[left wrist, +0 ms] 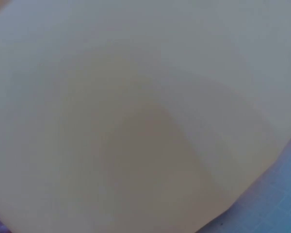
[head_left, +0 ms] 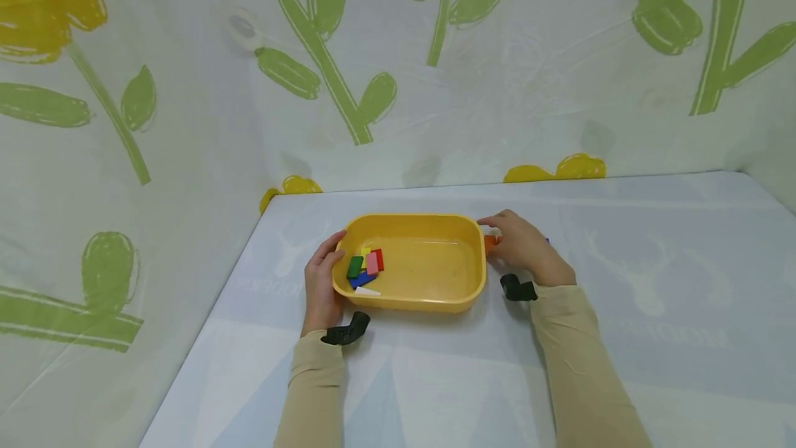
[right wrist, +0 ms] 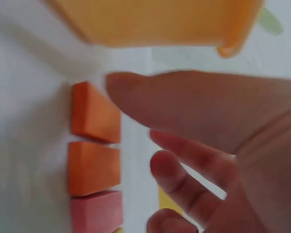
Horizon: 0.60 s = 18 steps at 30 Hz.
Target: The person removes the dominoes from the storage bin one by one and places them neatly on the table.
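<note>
Leaf-printed wall [head_left: 535,88] behind pale tabletop [head_left: 435,379], left hand [head_left: 323,285] around yellow basin [head_left: 429,268], right hand [head_left: 526,246] loose by orange blocks [right wrist: 93,167]

A long, plain beige cloth left sleeve [head_left: 313,396] and a matching beige cloth right sleeve [head_left: 584,358] reach the wrists, lightly creased (mostly towards the cuffs). Beside them show a dark, bent, hard-looking left wrist camera [head_left: 348,330] and a similar black, angular right wrist camera [head_left: 517,289].

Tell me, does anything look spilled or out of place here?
Nothing really stands out. The small blocks are merely jumbled at the left end of the yellow tub, unlike the two orange blocks lined up outside by the right hand.
</note>
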Each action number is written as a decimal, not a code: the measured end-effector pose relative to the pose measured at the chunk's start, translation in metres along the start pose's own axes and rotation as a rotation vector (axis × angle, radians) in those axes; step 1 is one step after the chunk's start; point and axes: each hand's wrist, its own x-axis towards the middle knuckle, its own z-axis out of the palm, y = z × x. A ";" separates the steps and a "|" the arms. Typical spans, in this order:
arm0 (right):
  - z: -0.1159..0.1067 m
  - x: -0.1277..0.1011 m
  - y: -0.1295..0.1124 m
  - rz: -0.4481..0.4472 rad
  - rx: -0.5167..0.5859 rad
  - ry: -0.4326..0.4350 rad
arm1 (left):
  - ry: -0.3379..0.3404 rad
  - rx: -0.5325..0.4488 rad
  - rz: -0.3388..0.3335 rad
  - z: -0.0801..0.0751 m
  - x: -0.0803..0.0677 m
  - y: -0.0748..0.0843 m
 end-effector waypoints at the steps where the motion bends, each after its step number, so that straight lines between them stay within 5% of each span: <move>1: -0.001 -0.001 -0.001 -0.001 0.010 0.021 | -0.001 0.003 0.000 0.000 0.000 0.000; 9: -0.013 -0.004 -0.011 -0.030 0.047 0.169 | -0.005 0.006 -0.004 0.000 -0.001 0.000; 18: -0.012 -0.009 -0.038 -0.125 0.122 0.181 | -0.017 -0.007 0.001 0.000 -0.001 0.001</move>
